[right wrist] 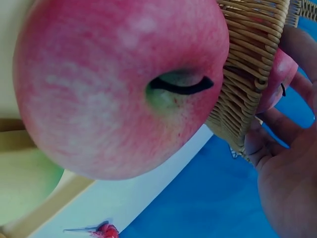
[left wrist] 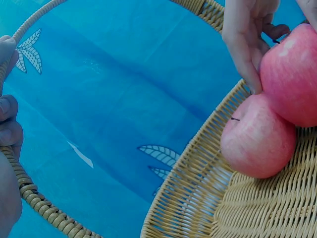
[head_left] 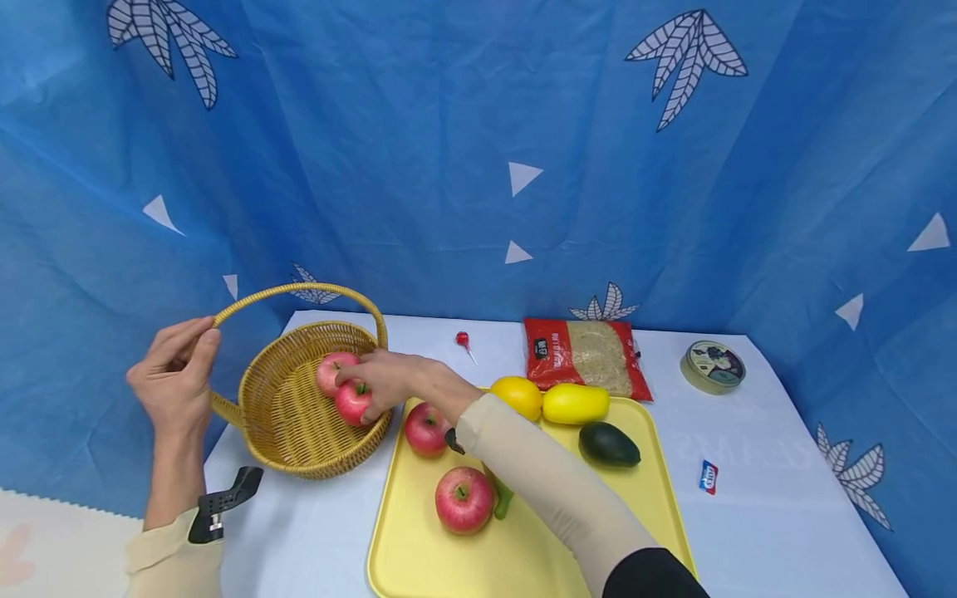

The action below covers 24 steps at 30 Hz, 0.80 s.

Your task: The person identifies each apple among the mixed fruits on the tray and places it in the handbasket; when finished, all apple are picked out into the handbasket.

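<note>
As R hand (head_left: 392, 375) reaches in bskt (head_left: 295, 411), apple (head_left: 351, 404) sits btwn fingers (left wrist: 242, 54).

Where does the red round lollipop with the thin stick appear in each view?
Head: the red round lollipop, near the centre, slightly low.
Left wrist: not in it.
Right wrist: lollipop at the bottom edge, left of centre.
Shared landmark: the tan woven wicker basket.

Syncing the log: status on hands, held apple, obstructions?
Left hand grips basket handle. Right hand holds red apple within basket rim, beside another apple. No obstruction seen.
</note>
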{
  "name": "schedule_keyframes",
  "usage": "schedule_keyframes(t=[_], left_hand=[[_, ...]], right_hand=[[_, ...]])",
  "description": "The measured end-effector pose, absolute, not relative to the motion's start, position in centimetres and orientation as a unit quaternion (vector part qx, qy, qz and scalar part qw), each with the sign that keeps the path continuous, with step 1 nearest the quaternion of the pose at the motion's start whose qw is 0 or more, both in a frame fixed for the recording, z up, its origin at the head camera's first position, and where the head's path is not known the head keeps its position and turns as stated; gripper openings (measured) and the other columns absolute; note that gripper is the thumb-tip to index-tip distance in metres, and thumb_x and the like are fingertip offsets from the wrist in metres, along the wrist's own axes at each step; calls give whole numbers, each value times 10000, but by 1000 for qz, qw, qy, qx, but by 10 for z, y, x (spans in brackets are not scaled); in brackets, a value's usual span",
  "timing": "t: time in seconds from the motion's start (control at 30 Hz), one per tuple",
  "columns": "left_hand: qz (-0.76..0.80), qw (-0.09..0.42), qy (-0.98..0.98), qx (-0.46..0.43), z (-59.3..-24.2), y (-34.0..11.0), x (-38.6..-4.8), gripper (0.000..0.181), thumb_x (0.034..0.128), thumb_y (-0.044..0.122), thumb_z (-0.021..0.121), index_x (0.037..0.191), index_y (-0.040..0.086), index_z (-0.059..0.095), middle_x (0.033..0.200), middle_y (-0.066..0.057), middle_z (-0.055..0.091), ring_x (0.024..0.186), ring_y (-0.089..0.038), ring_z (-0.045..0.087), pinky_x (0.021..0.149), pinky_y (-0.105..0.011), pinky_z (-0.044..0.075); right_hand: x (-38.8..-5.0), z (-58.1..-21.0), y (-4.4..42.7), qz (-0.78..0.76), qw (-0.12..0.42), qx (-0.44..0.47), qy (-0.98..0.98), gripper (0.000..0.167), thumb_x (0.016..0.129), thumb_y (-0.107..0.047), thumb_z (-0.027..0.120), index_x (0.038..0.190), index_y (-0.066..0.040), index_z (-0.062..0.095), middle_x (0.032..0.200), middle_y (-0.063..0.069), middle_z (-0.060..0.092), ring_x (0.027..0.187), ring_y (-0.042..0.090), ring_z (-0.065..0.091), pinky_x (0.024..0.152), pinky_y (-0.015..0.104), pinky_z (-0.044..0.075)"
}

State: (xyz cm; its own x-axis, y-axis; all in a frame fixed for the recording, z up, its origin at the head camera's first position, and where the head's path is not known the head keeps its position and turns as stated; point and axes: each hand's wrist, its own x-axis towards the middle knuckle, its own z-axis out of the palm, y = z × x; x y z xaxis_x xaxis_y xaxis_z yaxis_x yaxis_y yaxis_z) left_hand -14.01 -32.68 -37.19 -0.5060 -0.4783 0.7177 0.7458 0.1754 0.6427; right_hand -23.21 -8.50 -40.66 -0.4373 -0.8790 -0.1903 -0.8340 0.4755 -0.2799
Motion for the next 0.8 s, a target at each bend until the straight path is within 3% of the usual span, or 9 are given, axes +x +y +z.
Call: schedule_keyframes(t=[0.23,0.5,0.8], left_hand=[[-644,482,-581,-123,-374,-328,-141,177,832,-166,703,999,-224,686,941,-183,730,713,-119,585,620,-152,457],[-624,487,-602,-108,-374,-329,-141,172,841,-146,710,1006,-196,704,951,-178,734,725,-107,595,627,-148,458],[-627,483,-601,-109,-374,-329,-141,171,841,-151,708,1007,-194,705,964,-205,731,736,-107,620,638,-145,476]], right_hand=[[-233,-409,-92,-70,149,-505,847,650,854,-420,791,1430,-339,499,1172,-109,560,1009,70,504,858,192,434],[-235,-415,-99,-69,165,-487,855,681,857,-453,787,1455,-367,471,1392,-85,516,1245,123,461,1020,240,407],[-235,-417,-101,-57,176,-474,861,691,857,-464,788,1462,-386,462,1440,-86,482,1207,121,409,1005,240,399]])
